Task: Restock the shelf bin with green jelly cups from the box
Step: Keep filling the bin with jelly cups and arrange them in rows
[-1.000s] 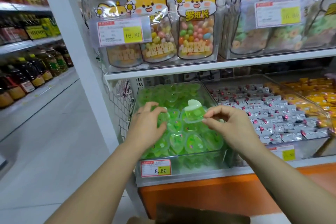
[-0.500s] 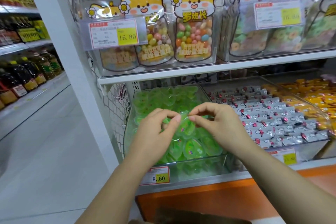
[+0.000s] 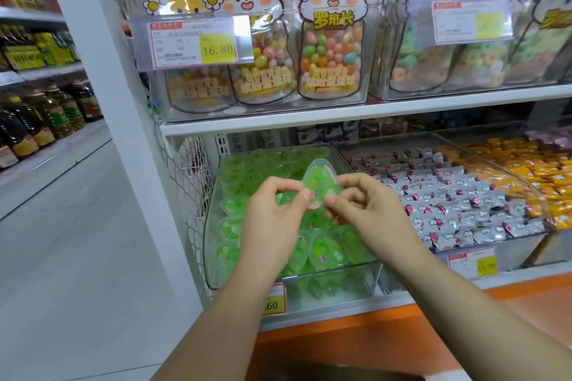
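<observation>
A heart-shaped green jelly cup (image 3: 318,181) is held upright above the clear shelf bin (image 3: 213,244), its foil lid facing me. My left hand (image 3: 272,219) pinches its left edge with thumb and fingers. My right hand (image 3: 368,210) pinches its right edge. Under both hands the bin holds several more green jelly cups (image 3: 325,250), piled to its front wall. The box shows only as a dark brown edge (image 3: 340,373) at the bottom of the view.
A white shelf (image 3: 371,111) with candy jar bags hangs just above the bin. Right of it lie bins of silver-wrapped candies (image 3: 458,204) and yellow ones (image 3: 544,176). An orange ledge (image 3: 387,337) runs below. The aisle floor (image 3: 77,257) lies to the left.
One second ago my right hand alone held a cup over the bin. The hands then met low over the pile, and now both lift one cup, turned upright.
</observation>
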